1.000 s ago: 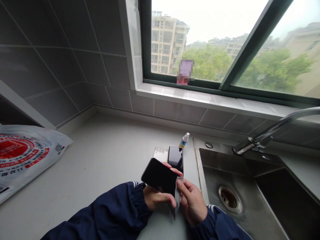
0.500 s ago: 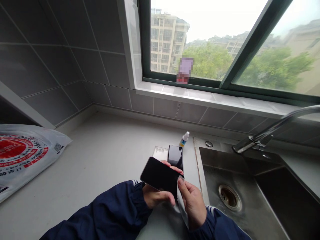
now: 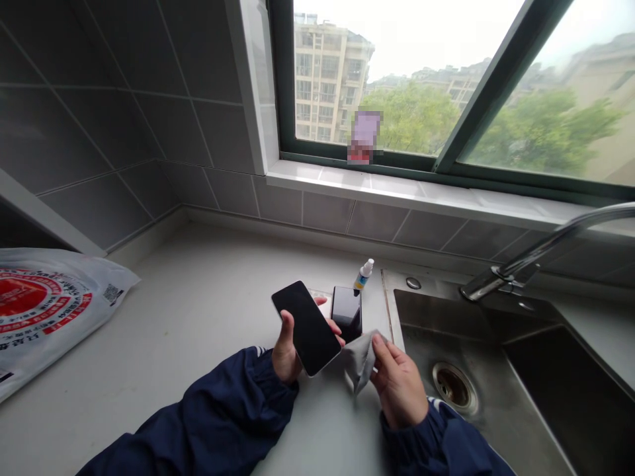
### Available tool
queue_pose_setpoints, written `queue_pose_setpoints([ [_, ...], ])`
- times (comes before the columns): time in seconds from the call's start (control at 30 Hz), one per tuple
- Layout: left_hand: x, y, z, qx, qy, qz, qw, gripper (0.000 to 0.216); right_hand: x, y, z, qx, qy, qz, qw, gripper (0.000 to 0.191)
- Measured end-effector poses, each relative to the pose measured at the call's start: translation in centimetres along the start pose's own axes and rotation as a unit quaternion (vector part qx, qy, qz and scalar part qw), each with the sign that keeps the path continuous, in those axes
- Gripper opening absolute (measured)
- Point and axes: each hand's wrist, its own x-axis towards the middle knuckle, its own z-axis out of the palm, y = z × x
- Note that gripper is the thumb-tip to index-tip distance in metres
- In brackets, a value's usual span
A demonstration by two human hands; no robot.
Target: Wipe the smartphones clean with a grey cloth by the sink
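A smartphone [image 3: 308, 330] with a dark screen is tilted in my left hand [image 3: 286, 350], the thumb along its left edge and fingertips showing past its right edge. My right hand [image 3: 401, 385] pinches a grey cloth [image 3: 361, 359] that hangs just right of the phone, apart from it. Behind my hands, a second dark-screened phone [image 3: 347, 311] lies on the counter. A clear phone case [image 3: 323, 301] beside it is mostly hidden by the held phone and my fingers. A small spray bottle [image 3: 364, 274] with a white top is at the second phone's far end.
The white countertop [image 3: 208, 297] runs under my hands. To the right is a steel sink [image 3: 421, 317] with a drain [image 3: 453, 385] and a chrome faucet [image 3: 536, 248]. A printed plastic bag [image 3: 49, 311] sits at the far left. A window [image 3: 417, 99] is above the back wall.
My right hand has moved right, taking the cloth off the phone's edge. My left hand has turned the phone more upright, and its thumb has shifted to the left edge.
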Motion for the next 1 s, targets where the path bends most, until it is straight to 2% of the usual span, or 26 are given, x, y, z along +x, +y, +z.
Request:
queue_pose_setpoints([
  [0.1,0.0,0.2,0.0,-0.034,-0.017,-0.071,0.997,0.089,0.6,-0.9,-0.4,0.013,0.044,-0.051,0.998,0.038],
  [0.23,-0.3,-0.4,-0.4,-0.048,-0.047,-0.159,0.985,0.1,0.2,-0.9,-0.4,0.011,0.067,-0.106,0.992,0.036],
  [0.3,-0.6,-0.9,-0.5,-0.055,-0.061,-0.193,0.978,0.102,-0.7,-0.3,-0.3,-0.05,0.038,-0.156,0.986,0.033],
  [0.33,-0.7,-1.1,-0.5,-0.068,-0.061,-0.201,0.975,0.1,-1.2,0.0,-0.3,-0.142,-0.013,-0.213,0.967,0.03],
  [0.37,-0.7,-1.3,-0.5,-0.086,-0.053,-0.202,0.974,0.098,-1.7,0.3,-0.2,-0.257,-0.087,-0.277,0.922,0.029],
  [0.4,-0.8,-1.4,-0.4,-0.108,-0.042,-0.2,0.973,0.096,-2.1,0.6,-0.1,-0.36,-0.177,-0.337,0.852,0.034],
  [0.43,-0.8,-1.5,-0.2,-0.129,-0.029,-0.197,0.971,0.095,-2.5,0.8,0.0,-0.433,-0.239,-0.404,0.77,0.039],
  [0.5,-0.8,-1.4,0.1,-0.153,-0.003,-0.196,0.969,0.097,-3.1,1.0,0.2,-0.539,-0.296,-0.469,0.634,0.046],
  [0.53,-0.7,-1.4,0.2,-0.157,0.009,-0.202,0.967,0.098,-3.3,1.0,0.4,-0.57,-0.301,-0.486,0.591,0.046],
  [0.6,-0.7,-1.2,0.4,-0.152,0.035,-0.202,0.967,0.096,-3.5,0.9,0.6,-0.596,-0.306,-0.503,0.546,0.042],
  [0.7,-0.8,-1.1,0.5,-0.114,0.074,-0.177,0.975,0.091,-3.6,1.0,0.9,-0.574,-0.336,-0.537,0.519,0.037],
  [0.8,-1.1,-1.1,0.5,-0.081,0.066,-0.195,0.975,0.098,-3.6,1.0,1.1,-0.579,-0.36,-0.535,0.499,0.04],
  [0.9,-1.4,-1.4,0.3,-0.101,0.047,-0.226,0.968,0.103,-3.7,0.7,1.1,-0.6,-0.356,-0.518,0.495,0.046],
  [1.0,-1.7,-2.0,0.0,-0.133,0.036,-0.244,0.96,0.096,-3.3,0.2,1.0,-0.622,-0.323,-0.513,0.495,0.048],
])
